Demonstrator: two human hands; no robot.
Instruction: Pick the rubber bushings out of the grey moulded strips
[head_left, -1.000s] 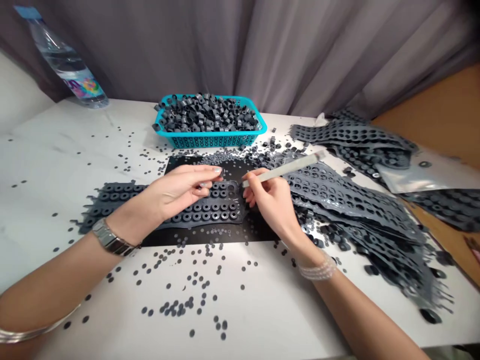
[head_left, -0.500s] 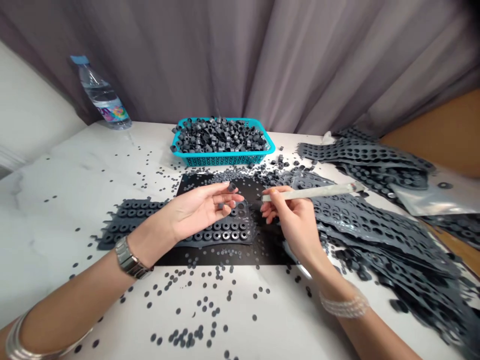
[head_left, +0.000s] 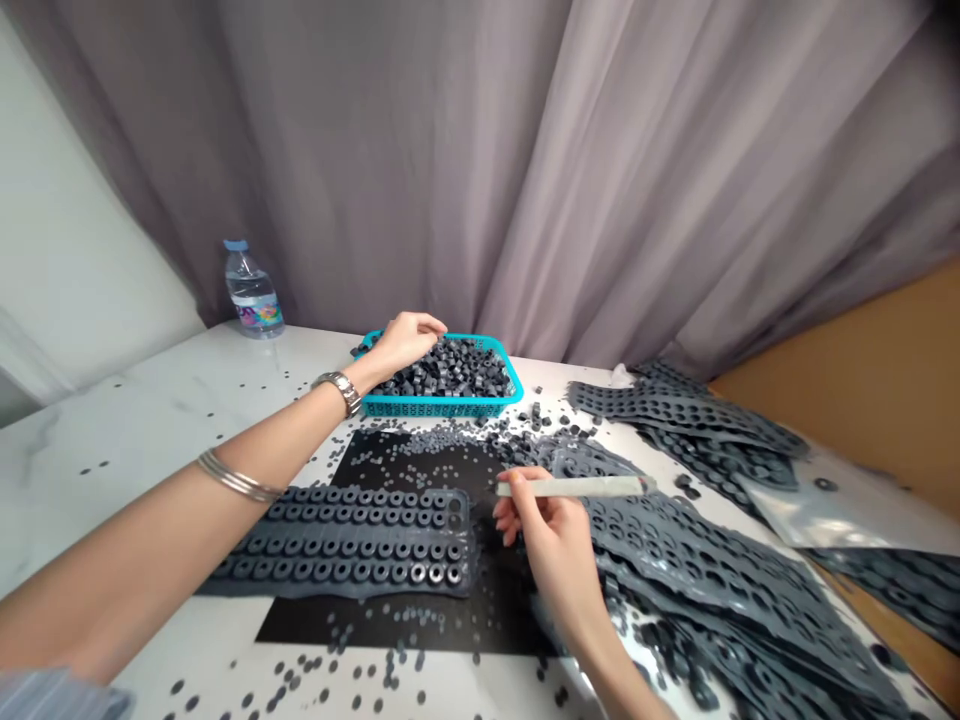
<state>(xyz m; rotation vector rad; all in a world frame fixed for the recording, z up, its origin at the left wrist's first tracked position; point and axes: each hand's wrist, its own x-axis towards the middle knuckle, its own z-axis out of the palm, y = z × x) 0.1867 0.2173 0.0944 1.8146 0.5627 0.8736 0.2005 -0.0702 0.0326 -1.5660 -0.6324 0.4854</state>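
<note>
My left hand [head_left: 405, 342] reaches over the left end of a turquoise plastic basket [head_left: 442, 407], its fingers curled down by the heap of dark grey rubber rings [head_left: 450, 370]. I cannot tell whether it holds a ring. My right hand [head_left: 541, 525] grips a long pale stick [head_left: 574, 487], which lies nearly level above the black mat [head_left: 405, 625]. Its fingertips are close to the right end of a grey rubber sheet [head_left: 337, 545] with rows of rings seated in its holes. Those rings fill most of the sheet.
Stacks of grey perforated rubber sheets [head_left: 712, 570] lie to the right of the mat, beside a silvery plastic bag [head_left: 832, 515]. Small dark discs are scattered across the white marble-look table [head_left: 127, 450]. A water bottle [head_left: 251, 292] stands at the back left before a grey curtain.
My left hand has left the sheet and moved forward to the basket. The view has tilted upward, and the right hand with the stick has shifted slightly. The sheet's rows now look fuller.
</note>
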